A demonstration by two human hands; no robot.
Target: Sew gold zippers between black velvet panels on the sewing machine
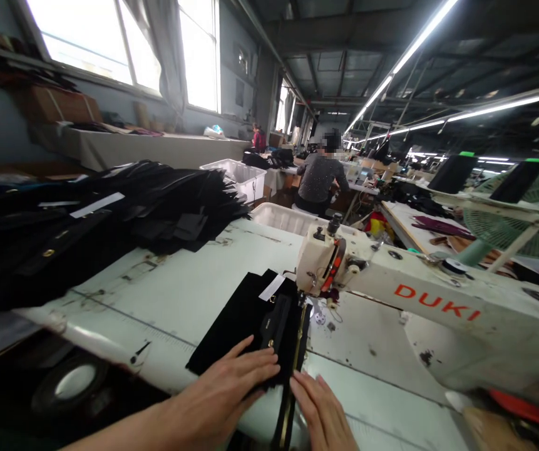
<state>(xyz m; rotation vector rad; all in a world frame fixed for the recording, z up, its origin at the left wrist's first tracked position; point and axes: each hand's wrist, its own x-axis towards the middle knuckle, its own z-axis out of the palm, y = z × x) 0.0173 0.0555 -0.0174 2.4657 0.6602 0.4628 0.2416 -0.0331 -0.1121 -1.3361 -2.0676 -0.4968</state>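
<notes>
A black fabric piece (pixel 231 316) with a white label (pixel 272 287) and small gold hardware lies on the pale table, its right edge by the needle of a white sewing machine (pixel 391 282). A black zipper strip with gold teeth (pixel 298 344) runs along that edge, under the needle area and down past the table's front. My left hand (pixel 238 382) rests spread and flat on the lower part of the fabric. Just right of the zipper strip, my right hand (pixel 320 410) lies flat with its fingertips at the strip's edge, fingers extended.
A large pile of black pieces (pixel 109 219) covers the left of the table (pixel 189 275). White bins (pixel 283 216) stand beyond it. A person (pixel 320 178) sits further back. Thread cones (pixel 454 172) and a green fan (pixel 523 219) are at the right.
</notes>
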